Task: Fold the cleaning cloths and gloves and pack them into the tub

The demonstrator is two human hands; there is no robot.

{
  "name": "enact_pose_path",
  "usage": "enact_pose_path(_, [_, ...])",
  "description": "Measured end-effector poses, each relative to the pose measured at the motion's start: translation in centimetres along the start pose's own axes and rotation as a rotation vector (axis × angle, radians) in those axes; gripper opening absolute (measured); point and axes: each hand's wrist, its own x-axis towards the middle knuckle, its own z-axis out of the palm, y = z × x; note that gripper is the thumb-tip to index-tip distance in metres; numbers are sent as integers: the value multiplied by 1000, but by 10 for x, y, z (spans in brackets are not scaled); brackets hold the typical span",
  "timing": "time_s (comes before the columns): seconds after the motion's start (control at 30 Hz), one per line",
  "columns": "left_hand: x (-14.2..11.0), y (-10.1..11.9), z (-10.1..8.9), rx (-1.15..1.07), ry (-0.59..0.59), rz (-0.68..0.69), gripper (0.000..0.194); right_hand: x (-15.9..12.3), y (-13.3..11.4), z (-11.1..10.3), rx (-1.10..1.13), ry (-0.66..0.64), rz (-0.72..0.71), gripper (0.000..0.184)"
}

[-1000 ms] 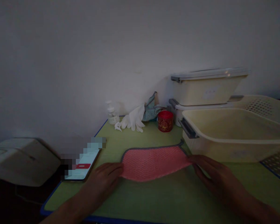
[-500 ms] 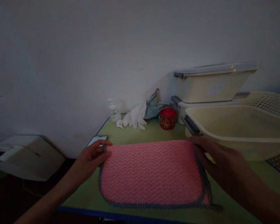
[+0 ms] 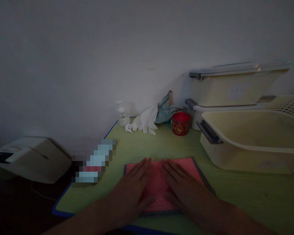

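A pink textured cleaning cloth [image 3: 159, 189] with a dark checked border lies folded on the green tabletop [image 3: 107, 192] near its front edge. Flat on the left part of the cloth rests my left hand [image 3: 134, 184], its fingers stretched out and pointing away from me. My right hand [image 3: 180, 179] lies on the right part in the same way, fingers extended. Between the two hands a strip of pink fabric shows. The hands cover much of the cloth and hide its left and right middle.
Left of the cloth lies a blurred-out phone [image 3: 98, 160]. Along the wall stand a pump bottle [image 3: 123, 118], white gloves [image 3: 147, 120], a teal cloth [image 3: 165, 112] and a red round container [image 3: 181, 124]. An uncovered cream bin [image 3: 247, 160] and stacked lidded boxes [image 3: 225, 91] occupy the right side.
The cloth was held up by its two upper corners; now it lies on the table. Both hands have let go of the corners and moved inward, palms down on the fabric.
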Motion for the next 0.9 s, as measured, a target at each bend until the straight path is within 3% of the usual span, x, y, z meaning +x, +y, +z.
enact_pose_path(0.13, [5, -6, 9, 52, -111, 47, 66, -2, 16, 8, 109, -95, 33, 61])
enact_pose_path(0.3, [33, -24, 0, 73, -160, 23, 66, 12, 39, 1, 97, -133, 87, 66])
enact_pose_path(0.47, [61, -45, -4, 95, -166, 70, 68, 20, 51, -3, 86, -123, 104, 66])
enact_pose_path(0.63, [66, -55, -1, 81, -157, 110, 72, 17, 52, -6, 88, -156, 92, 69])
enact_pose_path(0.83, [61, -55, 2, 206, -11, -180, 65, 14, 56, -8, 98, -168, 47, 70])
enact_pose_path(0.9, [61, -57, 2, 227, 4, -220, 64, 13, 58, -9, 98, -149, 36, 64])
